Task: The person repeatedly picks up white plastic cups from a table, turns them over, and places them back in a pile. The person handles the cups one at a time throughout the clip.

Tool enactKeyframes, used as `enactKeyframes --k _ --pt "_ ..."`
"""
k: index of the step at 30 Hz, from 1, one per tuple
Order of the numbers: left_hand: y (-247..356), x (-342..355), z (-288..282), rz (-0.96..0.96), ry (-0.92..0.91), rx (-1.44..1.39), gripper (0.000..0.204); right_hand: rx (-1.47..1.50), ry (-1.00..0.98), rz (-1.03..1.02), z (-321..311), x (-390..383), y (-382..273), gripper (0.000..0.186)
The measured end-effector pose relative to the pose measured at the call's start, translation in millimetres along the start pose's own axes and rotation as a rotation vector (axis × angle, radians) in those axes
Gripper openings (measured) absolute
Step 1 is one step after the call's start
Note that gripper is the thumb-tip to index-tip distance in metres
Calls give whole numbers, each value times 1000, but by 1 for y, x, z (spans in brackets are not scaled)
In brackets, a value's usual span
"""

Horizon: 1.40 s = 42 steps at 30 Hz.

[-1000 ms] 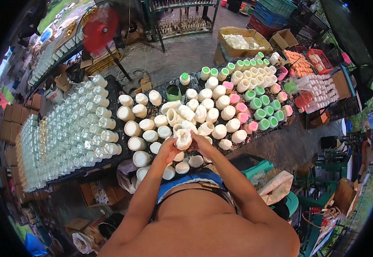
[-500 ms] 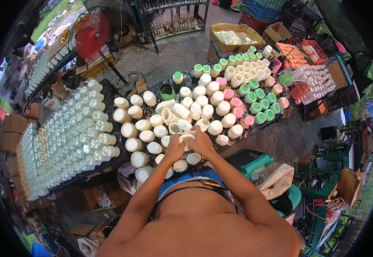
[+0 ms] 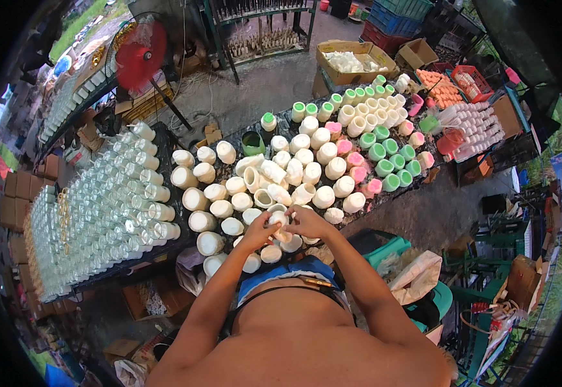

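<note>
My left hand [image 3: 259, 232] and right hand [image 3: 308, 223] pinch a white hollow piece [image 3: 279, 218] between them, with white cups [image 3: 324, 197] close beyond. Far past my grip, a carton [image 3: 360, 78] bears what may be print, too small to read.

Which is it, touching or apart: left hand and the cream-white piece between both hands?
Touching. The head view shows the left hand with its fingers curled against the cream-white piece.
</note>
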State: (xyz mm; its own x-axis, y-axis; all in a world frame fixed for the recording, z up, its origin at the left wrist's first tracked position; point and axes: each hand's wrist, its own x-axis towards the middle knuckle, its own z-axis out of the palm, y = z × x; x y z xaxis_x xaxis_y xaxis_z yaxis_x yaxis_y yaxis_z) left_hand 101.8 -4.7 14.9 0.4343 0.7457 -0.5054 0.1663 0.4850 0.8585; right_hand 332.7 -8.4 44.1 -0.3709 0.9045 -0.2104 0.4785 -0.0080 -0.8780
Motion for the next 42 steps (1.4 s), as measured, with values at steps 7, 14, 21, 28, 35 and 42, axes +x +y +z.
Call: enactKeyframes --k 7,14,21,28,35,42 --pt "6 8 11 24 -53 -47 31 20 -127 80 -2 -6 4 35" --pt "-30 39 14 210 210 371 26 -97 252 135 31 -7 15 27" --pt "-1 40 13 201 196 443 26 -153 507 275 30 -2 -37 25" --pt "1 27 18 383 212 522 41 226 399 545 34 -10 12 27" --pt "-29 7 -5 259 183 227 34 233 314 599 44 -21 6 31" --pt "-15 17 0 307 186 553 33 182 184 575 50 -9 24 38"
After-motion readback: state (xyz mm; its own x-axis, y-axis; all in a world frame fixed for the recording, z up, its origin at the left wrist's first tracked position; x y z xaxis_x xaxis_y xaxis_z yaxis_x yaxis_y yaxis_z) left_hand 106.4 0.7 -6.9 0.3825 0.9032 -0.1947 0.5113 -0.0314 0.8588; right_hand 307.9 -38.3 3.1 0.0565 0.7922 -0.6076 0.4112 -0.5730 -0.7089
